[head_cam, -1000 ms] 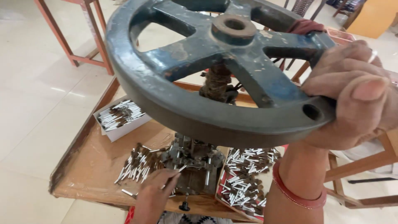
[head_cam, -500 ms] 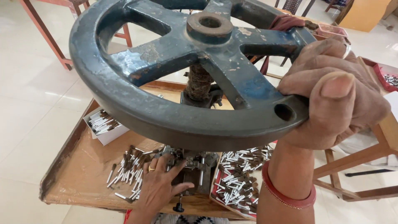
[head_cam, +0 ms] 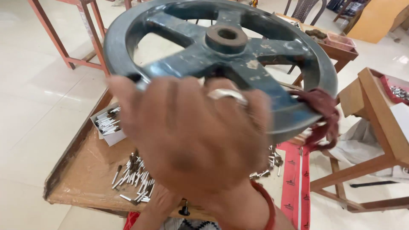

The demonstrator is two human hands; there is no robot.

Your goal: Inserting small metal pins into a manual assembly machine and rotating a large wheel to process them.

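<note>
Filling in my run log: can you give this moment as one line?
right hand: gripping handwheel rim | left hand: mostly hidden | table: metal pins

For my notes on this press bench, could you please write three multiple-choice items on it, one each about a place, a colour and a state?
1. Where does the small white box of pins sit?
A. on the tray's left side
B. on the floor
C. on the wheel

2. What colour is the rag tied to the handwheel rim?
A. green
B. dark red
C. white

3. How is the right hand?
A. resting on the tray
B. holding a pin
C. closed over the wheel's near rim

Answers: 1 A, it stands on the wooden tray left of the loose pins. 2 B, the cloth is maroon. 3 C, its blurred fingers wrap the rim.
</note>
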